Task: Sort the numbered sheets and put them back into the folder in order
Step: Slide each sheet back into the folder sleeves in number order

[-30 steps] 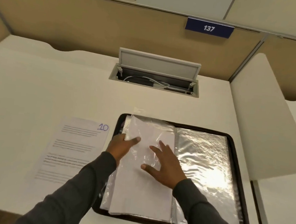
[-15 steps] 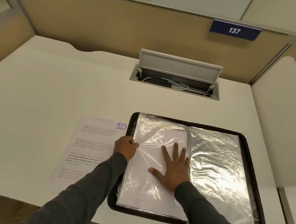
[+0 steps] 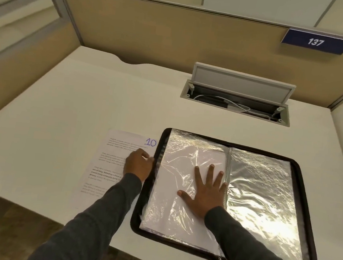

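A black zip folder lies open on the desk, its clear plastic sleeves showing. My right hand presses flat, fingers spread, on the left-hand sleeve, which has a white sheet inside. To the left of the folder a printed sheet marked 10 lies on the desk. My left hand is on that sheet's right edge, beside the folder's rim, with its fingers curled onto the paper. The right-hand sleeve is shiny and looks empty.
A white desk is enclosed by tan partition walls. At the back right a cable hatch stands open with white cables inside. A blue sign reading 137 hangs on the partition. The desk's front edge is near my arms.
My left hand has moved left off the folder's edge onto the sheet marked 10. My right hand stays flat on the left sleeve. The view has turned left.
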`<state>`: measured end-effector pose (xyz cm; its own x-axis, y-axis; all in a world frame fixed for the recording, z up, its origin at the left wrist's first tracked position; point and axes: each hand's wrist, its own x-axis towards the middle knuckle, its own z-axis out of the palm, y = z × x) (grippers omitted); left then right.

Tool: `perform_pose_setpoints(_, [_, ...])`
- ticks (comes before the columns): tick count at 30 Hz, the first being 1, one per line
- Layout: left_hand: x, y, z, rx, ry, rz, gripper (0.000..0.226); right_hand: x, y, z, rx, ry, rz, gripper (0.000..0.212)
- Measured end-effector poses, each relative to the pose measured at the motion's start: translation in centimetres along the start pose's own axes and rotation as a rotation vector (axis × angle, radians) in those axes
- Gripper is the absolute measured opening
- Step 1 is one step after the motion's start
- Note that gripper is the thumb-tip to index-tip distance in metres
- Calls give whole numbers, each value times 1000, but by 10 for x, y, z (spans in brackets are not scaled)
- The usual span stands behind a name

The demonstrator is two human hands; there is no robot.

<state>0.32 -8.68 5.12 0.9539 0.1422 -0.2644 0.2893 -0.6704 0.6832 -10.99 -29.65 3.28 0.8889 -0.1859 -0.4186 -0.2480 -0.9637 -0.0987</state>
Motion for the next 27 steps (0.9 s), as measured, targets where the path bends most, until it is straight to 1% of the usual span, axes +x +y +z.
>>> perform_pose_setpoints(2, [11, -24, -20, 121, 121, -3, 30, 1, -3, 1, 0, 8, 11, 107])
perform_pose_setpoints(4, [20, -47, -42, 292, 209, -82, 55, 3, -5, 3, -6, 10, 18, 108])
perform_pose_setpoints(6, [28, -67, -61, 414, 200, -225, 83, 5, -6, 4, -19, 10, 21, 108])
perform_pose_setpoints(7, [31, -75, -68, 435, 183, -299, 93, 5, -6, 4, -21, 9, 23, 109])
perform_pose_setpoints(8, [34, -80, -74, 436, 170, -354, 101, 6, -6, 5, -21, 9, 24, 110])
perform_pose_setpoints(10, [37, -85, -81, 428, 156, -395, 107, 7, -7, 5, -23, 13, 26, 111])
perform_pose_setpoints(14, [44, -83, -85, 453, 122, -416, 105, 5, -8, 3, -2, 18, 16, 106])
perform_pose_setpoints(17, [48, -84, -84, 390, 99, -451, 103, 4, -7, 0, 13, -6, 7, 107])
perform_pose_setpoints(18, [48, -84, -84, 356, 91, -453, 98, 4, -6, -1, 17, -16, 2, 107])
perform_pose_setpoints(19, [48, -84, -84, 316, 77, -450, 88, 4, -5, -3, 20, -28, -4, 107])
perform_pose_setpoints(22, [41, -70, -89, 204, 54, -365, 48, 4, 2, -13, 26, -67, -29, 104])
perform_pose_setpoints(24, [31, -48, -94, 219, 102, -259, 36, 5, 9, -20, 50, -69, -43, 100])
perform_pose_setpoints(27, [8, 1, -100, 240, 240, -46, 21, 4, 19, -29, 157, -58, -63, 98])
